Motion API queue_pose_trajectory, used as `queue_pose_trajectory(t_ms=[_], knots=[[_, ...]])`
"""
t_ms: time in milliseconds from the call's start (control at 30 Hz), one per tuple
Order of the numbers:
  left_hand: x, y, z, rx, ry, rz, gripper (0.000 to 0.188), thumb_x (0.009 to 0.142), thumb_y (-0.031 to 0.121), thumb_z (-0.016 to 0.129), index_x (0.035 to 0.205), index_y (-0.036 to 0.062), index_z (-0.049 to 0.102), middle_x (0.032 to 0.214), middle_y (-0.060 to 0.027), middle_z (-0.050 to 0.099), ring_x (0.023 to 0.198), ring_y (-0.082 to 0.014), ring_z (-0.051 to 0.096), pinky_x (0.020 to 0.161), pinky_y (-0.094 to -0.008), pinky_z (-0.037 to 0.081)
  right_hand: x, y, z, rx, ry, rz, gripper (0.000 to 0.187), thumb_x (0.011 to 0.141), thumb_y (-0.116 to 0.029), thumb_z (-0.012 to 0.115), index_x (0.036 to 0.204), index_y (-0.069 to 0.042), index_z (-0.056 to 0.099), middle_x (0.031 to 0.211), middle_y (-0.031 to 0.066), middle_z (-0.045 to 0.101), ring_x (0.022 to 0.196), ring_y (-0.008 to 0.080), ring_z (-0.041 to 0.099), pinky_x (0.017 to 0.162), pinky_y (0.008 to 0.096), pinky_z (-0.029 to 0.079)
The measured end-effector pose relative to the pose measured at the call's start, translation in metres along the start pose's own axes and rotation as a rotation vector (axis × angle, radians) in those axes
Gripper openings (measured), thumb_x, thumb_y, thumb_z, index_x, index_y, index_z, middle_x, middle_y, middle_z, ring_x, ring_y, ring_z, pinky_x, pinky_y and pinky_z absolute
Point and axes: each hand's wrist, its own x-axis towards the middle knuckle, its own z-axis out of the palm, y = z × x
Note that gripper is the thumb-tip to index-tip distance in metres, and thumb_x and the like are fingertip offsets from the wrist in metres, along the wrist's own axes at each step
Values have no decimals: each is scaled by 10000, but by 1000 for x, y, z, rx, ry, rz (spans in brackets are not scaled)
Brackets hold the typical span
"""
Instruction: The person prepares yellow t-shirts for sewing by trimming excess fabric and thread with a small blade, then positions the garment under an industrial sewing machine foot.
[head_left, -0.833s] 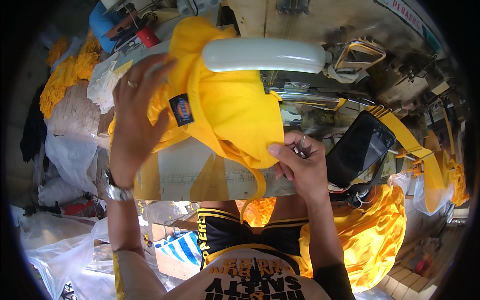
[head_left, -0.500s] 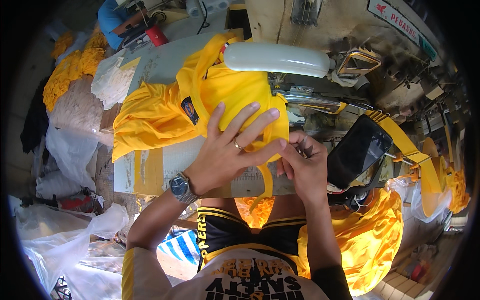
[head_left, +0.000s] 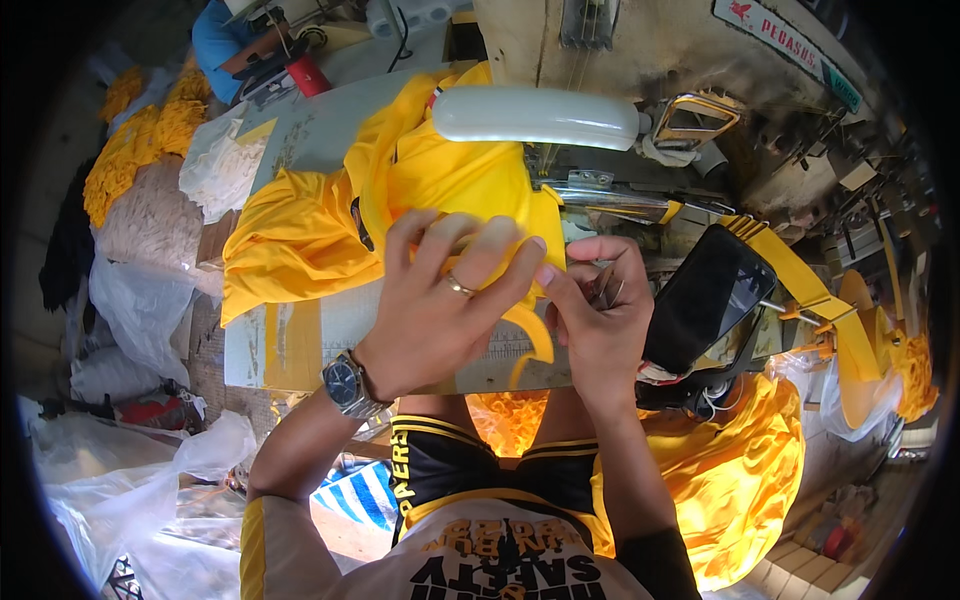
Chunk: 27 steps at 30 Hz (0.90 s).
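Observation:
A yellow garment (head_left: 455,180) lies bunched on the sewing machine's table, its right edge beside the metal presser area. Over its near edge my left hand (head_left: 430,310), wearing a ring and a steel watch, has its fingers bent and partly blurred, gripping the cloth there; its thumb is hidden. My right hand (head_left: 605,330) is closed just to the right, its thumb meeting my left forefinger at the cloth's edge. A small metal tool (head_left: 604,287) shows between its fingers, mostly covered. Below both hands a narrow yellow strip (head_left: 535,335) curls over the table edge.
A sewing machine (head_left: 690,130) with a white padded tube (head_left: 535,117) stands ahead. A phone (head_left: 708,297) is mounted at right, near a yellow band (head_left: 790,270). Yellow cloth (head_left: 730,470) hangs by my right leg. Plastic bags (head_left: 130,470) lie left; another person (head_left: 225,50) sits far left.
My left hand's fingers, spread flat on the garment before, have bent and drawn back, now covering much of its label. Its forefinger has shifted slightly up and left. My right hand has shifted slightly.

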Motion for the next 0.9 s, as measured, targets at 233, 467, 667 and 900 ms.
queue_pose_trajectory(t_ms=[233, 467, 667, 900], knots=[[21, -18, 2, -83, -83, 16, 362, 701, 23, 615, 1042, 124, 683, 1142, -4, 642, 1231, -230, 521, 1048, -528, 253, 11, 16, 1, -414, 19, -418, 175, 873, 20, 633, 1047, 15, 650, 795, 111, 684, 667, 112, 649, 599, 240, 506], [42, -38, 11, -164, -79, 8, 274, 713, 6, 614, 963, 78, 698, 1034, -31, 664, 1094, -242, 576, 1014, -493, 304, 6, 10, -1, -831, -181, -488, 630, 736, 16, 660, 1342, -20, 494, 798, 110, 684, 653, 276, 673, 599, 355, 531], [43, -64, 37, -443, 2, -103, 204, 767, 59, 561, 932, 46, 680, 930, -92, 662, 940, -310, 593, 971, -441, 357, 2, 8, 22, -813, -301, -431, 719, 802, -20, 682, 1445, -29, 361, 625, 121, 557, 542, 296, 601, 537, 341, 469], [30, -70, 42, -369, 90, -330, 312, 785, 123, 587, 1072, 29, 666, 1160, -166, 570, 1030, -301, 518, 917, -403, 404, -5, -13, -3, -754, -589, -127, 809, 836, -116, 663, 1500, -60, 204, 773, 202, 648, 735, 402, 637, 663, 455, 497]])
